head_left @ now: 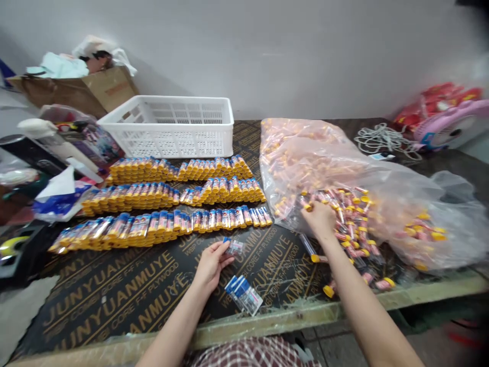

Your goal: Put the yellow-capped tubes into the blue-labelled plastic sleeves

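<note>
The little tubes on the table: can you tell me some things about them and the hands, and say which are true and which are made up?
1. The left hand holds a small clear packet. True.
2. The right hand rests in the white basket. False: it reaches into the tubes in the plastic bag.
3. The packed tubes lie in rows. True.
4. The tube caps are green. False: they are yellow.
5. A stack of packets lies near the table edge. True.
</note>
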Demonstrator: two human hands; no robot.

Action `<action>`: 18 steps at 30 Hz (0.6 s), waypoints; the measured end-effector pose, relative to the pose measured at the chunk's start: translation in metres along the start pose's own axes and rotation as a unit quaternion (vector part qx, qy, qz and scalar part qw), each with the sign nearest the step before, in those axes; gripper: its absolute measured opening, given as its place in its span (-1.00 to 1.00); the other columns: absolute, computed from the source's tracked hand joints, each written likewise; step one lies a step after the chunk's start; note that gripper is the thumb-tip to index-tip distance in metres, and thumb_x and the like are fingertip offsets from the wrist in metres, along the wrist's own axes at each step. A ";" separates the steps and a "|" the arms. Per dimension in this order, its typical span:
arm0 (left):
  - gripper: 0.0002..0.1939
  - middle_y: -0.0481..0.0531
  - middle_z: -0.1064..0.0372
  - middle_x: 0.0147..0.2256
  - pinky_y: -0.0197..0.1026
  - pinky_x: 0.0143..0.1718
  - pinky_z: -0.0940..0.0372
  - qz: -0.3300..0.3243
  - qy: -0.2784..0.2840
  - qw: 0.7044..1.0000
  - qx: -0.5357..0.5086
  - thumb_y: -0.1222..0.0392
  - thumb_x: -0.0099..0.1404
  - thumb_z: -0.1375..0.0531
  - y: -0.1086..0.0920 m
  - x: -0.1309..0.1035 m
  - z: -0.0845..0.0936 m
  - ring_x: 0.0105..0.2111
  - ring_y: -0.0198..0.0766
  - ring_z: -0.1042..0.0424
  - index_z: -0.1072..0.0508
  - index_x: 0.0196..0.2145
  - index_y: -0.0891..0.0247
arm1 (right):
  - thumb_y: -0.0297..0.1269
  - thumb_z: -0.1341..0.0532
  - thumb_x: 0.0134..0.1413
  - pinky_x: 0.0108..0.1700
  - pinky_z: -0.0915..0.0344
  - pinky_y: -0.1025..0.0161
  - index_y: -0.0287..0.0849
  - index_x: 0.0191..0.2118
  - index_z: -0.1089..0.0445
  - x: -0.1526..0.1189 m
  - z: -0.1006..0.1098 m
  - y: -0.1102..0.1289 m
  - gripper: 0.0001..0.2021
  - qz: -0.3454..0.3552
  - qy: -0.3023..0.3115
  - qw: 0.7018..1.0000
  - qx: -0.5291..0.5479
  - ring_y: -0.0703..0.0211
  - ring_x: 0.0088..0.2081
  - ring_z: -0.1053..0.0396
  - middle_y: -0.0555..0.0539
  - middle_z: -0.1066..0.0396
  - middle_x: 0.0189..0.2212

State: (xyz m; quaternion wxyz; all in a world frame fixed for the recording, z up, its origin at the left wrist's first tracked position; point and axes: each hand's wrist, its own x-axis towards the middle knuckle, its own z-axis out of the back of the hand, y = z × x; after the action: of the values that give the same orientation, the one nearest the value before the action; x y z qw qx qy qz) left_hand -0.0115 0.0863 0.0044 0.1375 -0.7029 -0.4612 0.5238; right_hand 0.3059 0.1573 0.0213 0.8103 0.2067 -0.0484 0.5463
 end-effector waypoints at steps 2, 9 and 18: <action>-0.85 0.01 -0.49 -0.52 -0.33 -0.50 -0.38 -0.003 -0.006 1.000 -0.011 0.30 0.00 -0.36 -0.002 0.001 0.001 -0.59 -0.38 -0.43 -0.45 -0.47 0.35 | -0.18 -0.09 0.06 -0.22 -0.28 0.09 -0.33 -0.17 -0.43 -0.022 0.013 0.008 -0.65 0.007 0.001 0.999 0.053 -0.03 -0.30 -0.42 -0.25 -0.48 -0.37; -0.71 0.02 -0.47 -0.58 -0.35 -0.51 -0.34 -0.020 -0.026 0.999 -0.028 0.13 -0.13 -0.43 -0.001 0.002 0.000 -0.59 -0.36 -0.43 -0.47 -0.55 0.37 | -0.22 -0.23 0.07 -0.16 -0.33 0.17 -0.12 -0.16 -0.43 -0.139 0.043 0.063 -0.79 0.171 0.062 0.923 0.338 0.13 -0.25 -0.41 -0.07 -0.47 -0.29; -0.62 0.01 -0.47 -0.56 -0.33 -0.46 -0.34 -0.034 -0.020 0.999 -0.031 0.05 -0.22 -0.45 0.001 -0.001 -0.001 -0.56 -0.37 -0.42 -0.46 -0.54 0.37 | -0.37 -0.23 0.07 -0.16 -0.32 0.06 -0.06 -0.09 -0.40 -0.167 0.029 0.079 -0.75 0.238 0.054 0.904 0.352 0.07 -0.24 -0.39 -0.07 -0.47 -0.29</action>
State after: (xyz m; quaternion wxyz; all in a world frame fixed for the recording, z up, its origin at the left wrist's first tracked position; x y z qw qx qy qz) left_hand -0.0104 0.0848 0.0047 0.1240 -0.6803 -0.5032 0.5183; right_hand 0.1723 0.0263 0.0185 0.5323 0.4307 0.1429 0.7146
